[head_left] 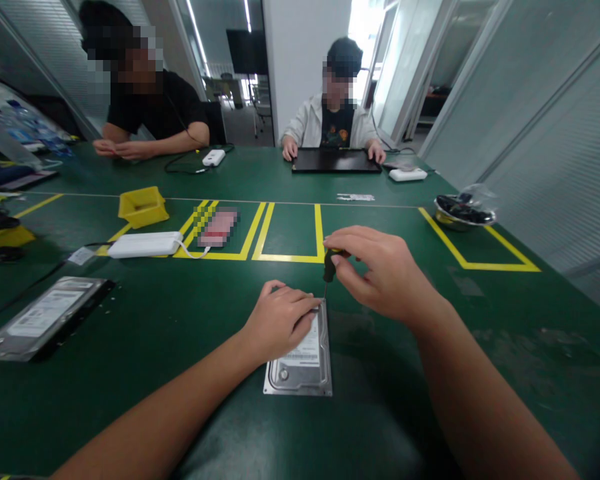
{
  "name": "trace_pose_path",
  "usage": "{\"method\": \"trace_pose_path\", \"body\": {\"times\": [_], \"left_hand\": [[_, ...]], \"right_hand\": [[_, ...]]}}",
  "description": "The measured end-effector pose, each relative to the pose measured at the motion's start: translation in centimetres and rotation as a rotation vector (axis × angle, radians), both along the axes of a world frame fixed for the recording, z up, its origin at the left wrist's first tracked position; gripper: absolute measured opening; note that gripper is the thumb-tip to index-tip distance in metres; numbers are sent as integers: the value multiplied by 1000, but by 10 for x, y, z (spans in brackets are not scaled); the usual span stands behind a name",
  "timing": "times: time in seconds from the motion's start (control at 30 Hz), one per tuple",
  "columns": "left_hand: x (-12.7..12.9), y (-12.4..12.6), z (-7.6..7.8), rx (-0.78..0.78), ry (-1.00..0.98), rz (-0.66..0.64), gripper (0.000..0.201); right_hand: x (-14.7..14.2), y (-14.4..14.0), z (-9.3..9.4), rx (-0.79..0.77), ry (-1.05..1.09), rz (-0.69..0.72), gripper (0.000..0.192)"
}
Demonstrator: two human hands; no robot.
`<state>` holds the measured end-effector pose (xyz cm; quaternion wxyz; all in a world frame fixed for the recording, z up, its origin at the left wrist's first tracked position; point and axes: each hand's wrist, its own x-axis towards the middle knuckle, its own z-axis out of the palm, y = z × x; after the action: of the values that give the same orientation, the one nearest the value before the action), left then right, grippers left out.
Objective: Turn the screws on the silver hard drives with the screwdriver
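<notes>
A silver hard drive (305,373) lies flat on the green table in front of me, its white label partly covered by my left hand. My left hand (283,320) grips the far part of the drive, with fingers over its top and far edge. My right hand (375,267) holds a screwdriver (329,265) by its dark handle, fingertips around the top end. The shaft points down, almost upright, and its tip meets the drive's far right corner. Whether a screw sits under the tip is too small to tell.
Another hard drive (45,319) lies at the left, with small bits beside it. A white power strip (145,245), a yellow bin (143,207) and a metal bowl (463,217) with dark parts stand farther back. Two people sit across the table, one holding a black panel (336,161).
</notes>
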<state>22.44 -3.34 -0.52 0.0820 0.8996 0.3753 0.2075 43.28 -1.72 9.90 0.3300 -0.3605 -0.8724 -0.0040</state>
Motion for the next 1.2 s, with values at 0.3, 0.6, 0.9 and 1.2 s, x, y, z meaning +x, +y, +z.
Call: {"method": "trace_pose_path", "body": {"times": [0.3,0.6,0.9,1.2], "left_hand": [[0,0,1,-22,10,-1,31],[0,0,0,-4,5,3,33],[1,0,0,-5,4,4,31],[1,0,0,-13,3,-2,31]], "right_hand": [[-1,4,-1,-31,-86,-108,14],[0,2,0,16,15,-17,16],[0,3,0,3,-48,-117,10],[-2,1,-3,14,-106,-227,26]]}}
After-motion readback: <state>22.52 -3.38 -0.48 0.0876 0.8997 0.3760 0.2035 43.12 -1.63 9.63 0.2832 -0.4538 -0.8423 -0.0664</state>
